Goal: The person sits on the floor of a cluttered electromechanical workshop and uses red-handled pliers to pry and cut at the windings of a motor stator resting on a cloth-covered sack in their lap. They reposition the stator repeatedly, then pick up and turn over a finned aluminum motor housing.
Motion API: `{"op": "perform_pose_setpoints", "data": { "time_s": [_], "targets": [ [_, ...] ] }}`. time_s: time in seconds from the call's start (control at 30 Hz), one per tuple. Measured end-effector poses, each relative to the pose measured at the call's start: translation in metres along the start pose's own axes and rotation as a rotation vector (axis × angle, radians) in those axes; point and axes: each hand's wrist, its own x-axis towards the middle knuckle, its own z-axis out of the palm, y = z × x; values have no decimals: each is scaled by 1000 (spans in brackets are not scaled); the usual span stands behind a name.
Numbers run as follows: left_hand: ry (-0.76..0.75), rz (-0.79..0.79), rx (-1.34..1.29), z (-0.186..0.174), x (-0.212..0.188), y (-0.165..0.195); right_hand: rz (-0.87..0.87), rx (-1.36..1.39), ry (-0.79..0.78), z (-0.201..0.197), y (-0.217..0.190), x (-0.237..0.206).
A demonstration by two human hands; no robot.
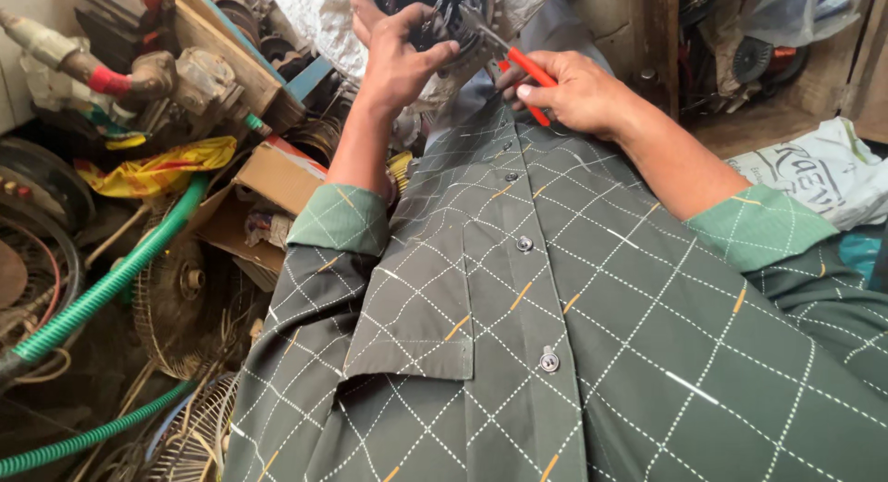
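a white printed sack (823,172) lies at right; a brown cardboard box (268,181) and yellow wrapper (157,167) lie at left.

Both arms reached forward from the torso, forearms bare, green cuffs rolled back near the elbows. Left hand (400,61) was raised highest, wrist bent, palm facing away, fingers (435,52) curled in a closed grip with thumb tucked on the near side. Right hand (573,93) sat just beside it and slightly lower, knuckles up, fingers (527,91) wrapped shut, forearm angling in from the right. Hands near, not touching.
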Motion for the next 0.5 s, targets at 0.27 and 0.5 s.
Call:
{"op": "perform_pose_setpoints", "data": {
  "time_s": [0.27,0.5],
  "targets": [
    [97,214,44,2,0,-23,108,-144,7,8,-2,1],
    [40,232,41,-4,-4,-24,172,-277,10,15,-30,9]
  ]
}}
